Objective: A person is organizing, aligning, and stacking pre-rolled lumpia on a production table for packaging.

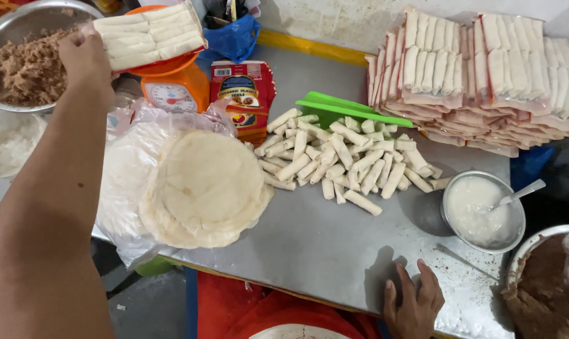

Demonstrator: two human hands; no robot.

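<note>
My left hand (84, 59) reaches to the far left and grips the edge of a flat pack of pale rolls (149, 34), which rests on the pan of an orange kitchen scale (175, 91). My right hand (413, 304) lies flat, fingers apart, on the near edge of the metal table (322, 245) and holds nothing. A stack of round pale wrappers (206, 188) sits on clear plastic between the hands. Several loose rolled pieces (341, 157) lie heaped in the table's middle.
Stacked packs of rolls (485, 75) fill the far right. A green tray (347, 110) lies behind the heap. A metal bowl of white paste with a spoon (482, 210) stands right. Bowls of brown filling sit far left (21, 69) and near right (548, 289). A red packet (244, 94) is beside the scale.
</note>
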